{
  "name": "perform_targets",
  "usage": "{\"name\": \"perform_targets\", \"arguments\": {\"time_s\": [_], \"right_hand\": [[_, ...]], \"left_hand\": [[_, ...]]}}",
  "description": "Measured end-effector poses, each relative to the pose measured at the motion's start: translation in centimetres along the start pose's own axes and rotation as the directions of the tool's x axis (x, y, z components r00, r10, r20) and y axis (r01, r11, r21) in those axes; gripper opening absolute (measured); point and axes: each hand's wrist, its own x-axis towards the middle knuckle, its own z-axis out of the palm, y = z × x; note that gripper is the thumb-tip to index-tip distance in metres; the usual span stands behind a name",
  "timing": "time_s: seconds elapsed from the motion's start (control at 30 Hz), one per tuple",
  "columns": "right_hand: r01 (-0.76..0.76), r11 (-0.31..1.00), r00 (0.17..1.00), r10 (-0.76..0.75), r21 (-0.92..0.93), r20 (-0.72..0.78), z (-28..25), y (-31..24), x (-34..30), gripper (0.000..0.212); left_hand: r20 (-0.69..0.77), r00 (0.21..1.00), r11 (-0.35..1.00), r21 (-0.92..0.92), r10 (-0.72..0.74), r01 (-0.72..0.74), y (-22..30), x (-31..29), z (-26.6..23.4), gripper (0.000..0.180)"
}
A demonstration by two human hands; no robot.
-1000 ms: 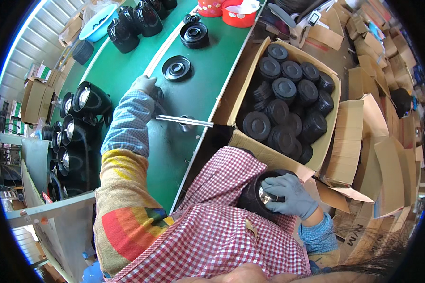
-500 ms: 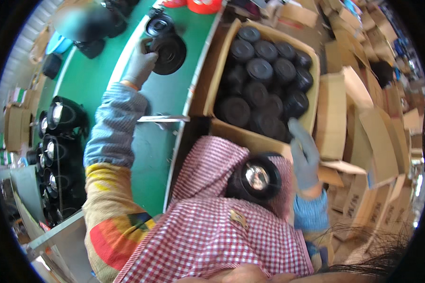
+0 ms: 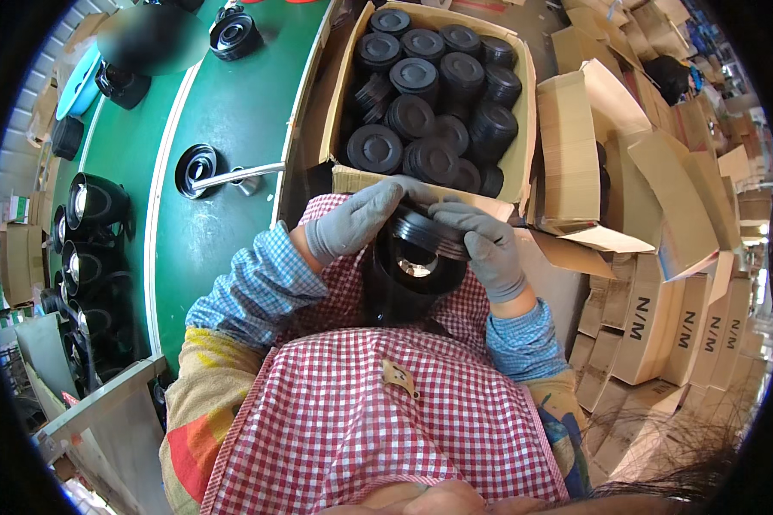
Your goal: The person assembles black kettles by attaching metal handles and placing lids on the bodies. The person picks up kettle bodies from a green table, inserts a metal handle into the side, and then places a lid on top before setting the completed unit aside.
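A black lamp housing (image 3: 401, 296) with a shiny reflector sits on my lap against the checked apron. Over its upper end, a black ridged round part (image 3: 431, 232) is tilted between my two gloved hands. My left hand (image 3: 352, 225) presses against its far left edge with fingers close together. Bent round its right edge are the fingers of my right hand (image 3: 488, 247). Part of the reflector shows under the round part; whether the two pieces touch, I cannot tell.
Ahead stands an open carton (image 3: 339, 112) of stacked black round parts. On the green bench (image 3: 228, 257) to the left lie a black ring (image 3: 199, 170), a metal bar (image 3: 236, 176) and a small black unit (image 3: 234, 36). Several black housings (image 3: 94, 266) line the far left; flattened cartons (image 3: 653, 322) lie right.
My left hand has come back from the bench to my lap, and my right hand has moved left from beside the carton. Both now hold a black ridged round part over the housing.
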Motion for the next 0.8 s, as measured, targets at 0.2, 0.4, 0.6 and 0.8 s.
{"name": "perform_targets", "arguments": {"time_s": [0.2,0.4,0.6,0.8], "right_hand": [[0.15,0.965,0.988,-0.137,-0.213,0.074,-0.5,1.0,-1.6,0.037],[0.206,0.951,0.977,-0.187,-0.23,0.1,-0.9,1.5,-1.1,0.018],[0.285,0.898,0.958,-0.26,-0.335,0.117,-0.5,2.0,-0.6,0.007],[0.194,0.939,0.979,-0.168,-0.283,0.116,-0.5,2.7,-1.2,0.006]], "left_hand": [[0.007,0.998,0.972,0.23,0.056,-0.056,-1.7,-0.5,1.4,0.051],[0.062,0.98,0.906,0.373,0.19,-0.2,-2.3,-0.6,1.6,0.041],[0.114,0.945,0.821,0.471,0.305,-0.322,-3.2,-0.4,1.1,0.037],[0.133,0.938,0.81,0.475,0.321,-0.344,-2.9,-0.2,1.4,0.033]]}}
